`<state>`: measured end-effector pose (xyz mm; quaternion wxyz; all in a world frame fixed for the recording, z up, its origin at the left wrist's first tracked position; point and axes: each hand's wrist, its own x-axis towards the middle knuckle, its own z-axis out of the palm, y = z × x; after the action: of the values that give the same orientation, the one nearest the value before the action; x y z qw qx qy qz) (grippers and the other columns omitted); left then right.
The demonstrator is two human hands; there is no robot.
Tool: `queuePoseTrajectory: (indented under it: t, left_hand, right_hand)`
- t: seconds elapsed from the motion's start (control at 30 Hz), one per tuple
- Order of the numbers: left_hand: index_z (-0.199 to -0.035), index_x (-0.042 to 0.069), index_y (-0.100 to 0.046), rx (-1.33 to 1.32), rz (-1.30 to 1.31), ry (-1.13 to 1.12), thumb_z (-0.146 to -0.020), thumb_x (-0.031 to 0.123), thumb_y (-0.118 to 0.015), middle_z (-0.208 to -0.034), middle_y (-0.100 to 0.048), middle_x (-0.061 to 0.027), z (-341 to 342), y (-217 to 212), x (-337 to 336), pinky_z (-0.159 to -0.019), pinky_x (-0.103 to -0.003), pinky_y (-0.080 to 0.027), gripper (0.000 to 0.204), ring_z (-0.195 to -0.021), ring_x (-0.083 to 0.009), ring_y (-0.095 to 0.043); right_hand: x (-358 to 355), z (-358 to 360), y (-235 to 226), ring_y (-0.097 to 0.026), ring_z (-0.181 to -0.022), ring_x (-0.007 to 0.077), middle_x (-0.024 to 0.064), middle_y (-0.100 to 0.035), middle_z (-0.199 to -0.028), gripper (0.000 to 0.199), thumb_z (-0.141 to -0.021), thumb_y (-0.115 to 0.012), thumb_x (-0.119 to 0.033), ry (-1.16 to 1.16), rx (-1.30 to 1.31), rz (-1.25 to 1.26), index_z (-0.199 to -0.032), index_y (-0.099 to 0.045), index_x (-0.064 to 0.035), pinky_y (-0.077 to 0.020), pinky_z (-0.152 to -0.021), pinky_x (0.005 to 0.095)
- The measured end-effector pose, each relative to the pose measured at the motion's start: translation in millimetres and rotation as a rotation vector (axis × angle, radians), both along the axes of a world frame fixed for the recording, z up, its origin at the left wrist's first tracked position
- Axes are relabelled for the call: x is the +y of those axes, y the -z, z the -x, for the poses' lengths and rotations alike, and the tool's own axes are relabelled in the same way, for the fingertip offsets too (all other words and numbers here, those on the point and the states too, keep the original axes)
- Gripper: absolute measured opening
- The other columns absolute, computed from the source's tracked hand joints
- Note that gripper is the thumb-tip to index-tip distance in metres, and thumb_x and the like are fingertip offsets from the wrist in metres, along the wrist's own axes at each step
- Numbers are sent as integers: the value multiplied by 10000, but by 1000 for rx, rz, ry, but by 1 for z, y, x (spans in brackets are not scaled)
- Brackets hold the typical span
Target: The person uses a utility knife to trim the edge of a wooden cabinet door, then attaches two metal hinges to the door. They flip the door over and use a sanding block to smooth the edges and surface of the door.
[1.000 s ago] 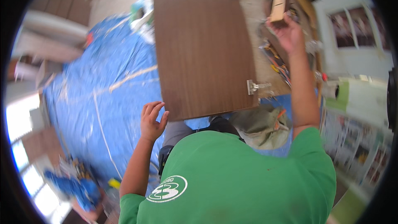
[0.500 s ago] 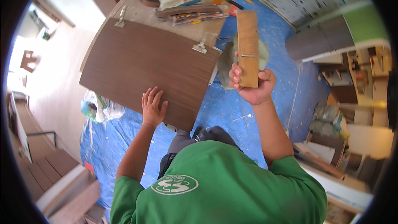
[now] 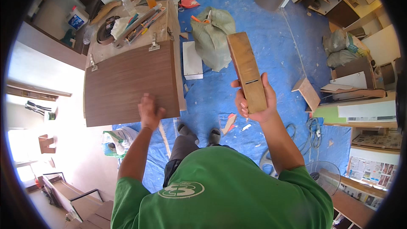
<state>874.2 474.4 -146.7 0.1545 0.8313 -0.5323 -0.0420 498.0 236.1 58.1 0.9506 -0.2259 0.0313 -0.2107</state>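
On the brown panel [image 3: 125,87], the open left hand [image 3: 150,113] rested, seemingly steadying it; the right hand [image 3: 268,104] gripped a wooden plane [image 3: 246,68].

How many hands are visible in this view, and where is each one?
2. The left hand is over the near part of the brown wood-grain panel; the right hand holds a wooden hand plane, which partly hides it.

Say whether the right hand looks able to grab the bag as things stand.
Probably not: the right hand holds the wooden block, which would likely need putting down first, though nothing seems to bar the way to the bag on the blue sheet.
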Motion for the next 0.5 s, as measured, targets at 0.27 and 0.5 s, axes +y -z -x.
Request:
queuePoseTrajectory:
  t: [0.27, 0.5]
  left_hand:
    - [-1474, 95, -513, 255, -143, 695, -955, 373, -681, -1641, -335, -188, 100, -68, 11, -1228, -571, -280, 612, -1478, -411, -377]
    - [-1332, 47, -626, 184, 179, 435, -948, 271, -692, -1407, -600, -185, -56, -50, -18, -1148, -530, -387, 449, -1373, -389, -502]
  right_hand:
    - [69, 17, 30, -667, -899, 275, 173, -664, -1015, 631, -1041, -477, -589, 342, 209, -67, -1314, -542, -24, -545, -722, 416]
    - [120, -52, 82, -667, -857, 210, 118, -662, -984, 438, -1021, -634, -434, 524, 755, 97, -1193, -572, -36, -543, -708, 352]
